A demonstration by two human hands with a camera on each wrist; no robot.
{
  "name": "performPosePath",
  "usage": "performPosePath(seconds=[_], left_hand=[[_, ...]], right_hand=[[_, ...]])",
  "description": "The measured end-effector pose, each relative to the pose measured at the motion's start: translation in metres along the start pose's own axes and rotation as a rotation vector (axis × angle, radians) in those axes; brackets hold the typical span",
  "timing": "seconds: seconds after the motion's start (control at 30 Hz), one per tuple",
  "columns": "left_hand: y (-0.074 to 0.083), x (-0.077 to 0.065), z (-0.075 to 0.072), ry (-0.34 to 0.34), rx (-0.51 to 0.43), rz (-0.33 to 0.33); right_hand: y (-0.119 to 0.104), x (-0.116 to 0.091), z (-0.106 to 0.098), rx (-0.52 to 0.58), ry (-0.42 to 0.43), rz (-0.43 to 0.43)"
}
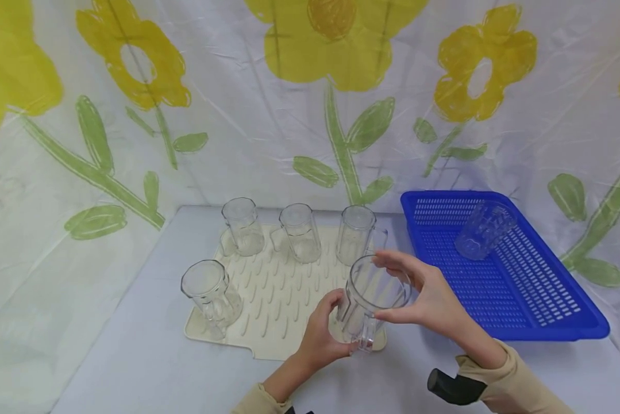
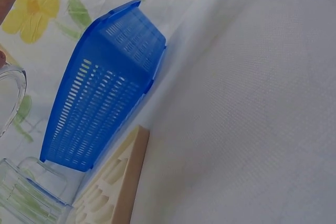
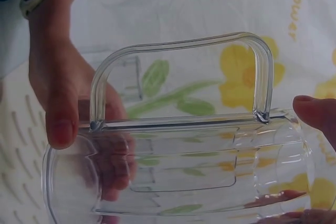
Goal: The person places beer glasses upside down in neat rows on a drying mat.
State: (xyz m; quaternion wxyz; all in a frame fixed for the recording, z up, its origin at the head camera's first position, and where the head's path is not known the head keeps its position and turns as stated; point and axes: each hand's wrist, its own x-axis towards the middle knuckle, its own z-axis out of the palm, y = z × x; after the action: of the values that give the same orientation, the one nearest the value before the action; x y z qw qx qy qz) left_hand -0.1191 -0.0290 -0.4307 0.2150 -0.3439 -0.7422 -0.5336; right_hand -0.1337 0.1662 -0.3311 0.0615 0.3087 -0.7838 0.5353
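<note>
Both hands hold a clear glass mug (image 1: pixel 376 287) over the front right corner of a cream drying mat (image 1: pixel 268 299). My left hand (image 1: pixel 322 333) grips it low, around its base, while the right hand (image 1: pixel 423 290) pinches the rim from the right with thumb and fingers spread. The mug's handle (image 3: pixel 181 43) points toward me, and in the right wrist view the mug lies across the frame between the left hand (image 3: pixel 73 93) and the right thumb (image 3: pixel 315 114). Only part of the handle (image 2: pixel 18 95) enters the left wrist view.
Three upright mugs (image 1: pixel 300 233) line the mat's back edge, and another mug (image 1: pixel 214 293) stands at its front left. To the right, a blue perforated basket (image 1: pixel 496 322) contains one tilted mug (image 1: pixel 482 230). Behind hangs a white curtain (image 1: pixel 227 115) with painted flowers.
</note>
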Motion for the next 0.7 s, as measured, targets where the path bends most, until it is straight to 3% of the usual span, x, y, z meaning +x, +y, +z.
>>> performPosePath(seconds=[0.4, 0.53, 0.7], left_hand=[[-0.003, -0.003, -0.006, -0.083, -0.099, -0.117], [-0.012, -0.007, -0.009, -0.073, -0.243, -0.127], [-0.033, -0.013, -0.012, -0.073, -0.424, -0.073]], right_hand=[[0.003, -0.001, 0.002, 0.023, -0.007, -0.008], [0.004, -0.001, 0.001, 0.045, -0.005, 0.010], [0.004, -0.002, 0.000, 0.083, 0.009, 0.033]])
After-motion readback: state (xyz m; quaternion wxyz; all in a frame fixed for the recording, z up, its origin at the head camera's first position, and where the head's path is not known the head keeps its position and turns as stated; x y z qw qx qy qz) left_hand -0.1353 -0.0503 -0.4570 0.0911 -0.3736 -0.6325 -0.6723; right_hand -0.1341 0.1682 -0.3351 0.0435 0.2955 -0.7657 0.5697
